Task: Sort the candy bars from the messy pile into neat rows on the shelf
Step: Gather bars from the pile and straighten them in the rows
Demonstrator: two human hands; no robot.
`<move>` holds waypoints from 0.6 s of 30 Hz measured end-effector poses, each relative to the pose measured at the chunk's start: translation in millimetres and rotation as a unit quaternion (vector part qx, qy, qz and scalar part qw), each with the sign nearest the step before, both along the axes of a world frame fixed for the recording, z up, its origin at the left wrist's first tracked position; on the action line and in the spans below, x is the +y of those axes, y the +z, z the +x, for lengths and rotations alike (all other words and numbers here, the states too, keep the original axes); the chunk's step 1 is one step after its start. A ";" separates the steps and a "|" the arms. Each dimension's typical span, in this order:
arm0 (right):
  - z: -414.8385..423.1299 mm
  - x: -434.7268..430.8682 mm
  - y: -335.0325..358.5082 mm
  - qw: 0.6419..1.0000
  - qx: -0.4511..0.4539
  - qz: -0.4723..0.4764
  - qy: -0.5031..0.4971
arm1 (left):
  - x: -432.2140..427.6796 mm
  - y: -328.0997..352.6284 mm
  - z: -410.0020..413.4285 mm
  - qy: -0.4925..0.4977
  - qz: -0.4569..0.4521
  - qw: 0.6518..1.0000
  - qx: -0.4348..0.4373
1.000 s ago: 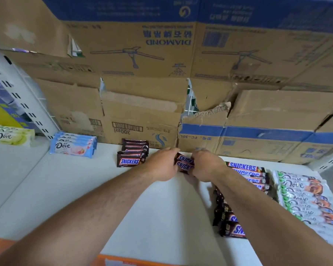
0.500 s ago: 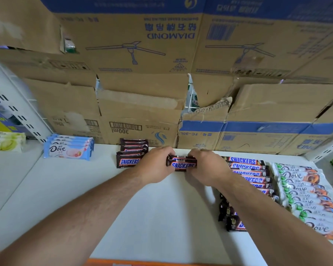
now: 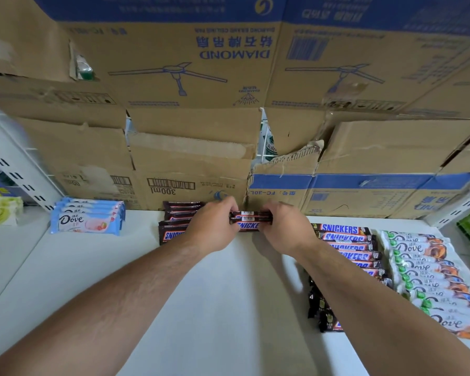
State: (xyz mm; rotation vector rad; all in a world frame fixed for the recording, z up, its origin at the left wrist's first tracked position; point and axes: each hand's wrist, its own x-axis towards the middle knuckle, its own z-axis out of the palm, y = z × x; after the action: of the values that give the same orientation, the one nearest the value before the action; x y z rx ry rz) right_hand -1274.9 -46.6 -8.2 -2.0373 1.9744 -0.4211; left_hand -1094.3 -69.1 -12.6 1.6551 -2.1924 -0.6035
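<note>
A wall of cardboard boxes (image 3: 190, 158) fills the upper half of the frame, and below it the white shelf (image 3: 228, 308) runs down to the bottom edge. At the right of the frame lie two long rows, the green-ended Dove bars (image 3: 429, 278) and just beside them the Snickers row (image 3: 347, 245) (its lower end looks looser and partly hidden by the forearm). At centre left sits a short Snickers stack (image 3: 174, 221), with a blue Dove stack (image 3: 87, 221) further left. In the centre, the left hand (image 3: 215, 226) and right hand (image 3: 285, 229) each pinch one end of a small bundle of Snickers bars (image 3: 250, 219), fingers curled and clamped on it, close to the boxes. The step in hand seems to be squaring and placing this bundle; next it probably needs lowering flat and level beside the short stack, edges aligned, before both hands let go.
</note>
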 end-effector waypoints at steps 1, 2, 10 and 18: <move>1.7 -3.7 -0.7 1.000 -0.006 -0.001 -0.005 | -3.2 -0.3 -0.3 0.006 -0.004 1.000 -0.003; 3.0 -6.9 -2.3 1.000 -0.012 0.003 -0.009 | -5.6 -0.6 -0.6 0.010 -0.006 1.000 -0.007; 3.5 -9.0 -8.5 0.998 -0.049 -0.005 -0.033 | -9.9 -8.8 -2.9 0.018 -0.051 0.998 -0.032; 4.4 9.4 -12.4 0.994 0.057 -0.078 -0.054 | 8.4 -17.0 0.3 -0.023 -0.184 0.978 -0.097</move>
State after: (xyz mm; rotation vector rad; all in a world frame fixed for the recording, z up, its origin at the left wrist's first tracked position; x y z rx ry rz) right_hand -1270.5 -37.2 -20.7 -2.0965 2.1902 -0.5081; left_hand -1094.0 -60.7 -29.6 1.5214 -2.3082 -0.0376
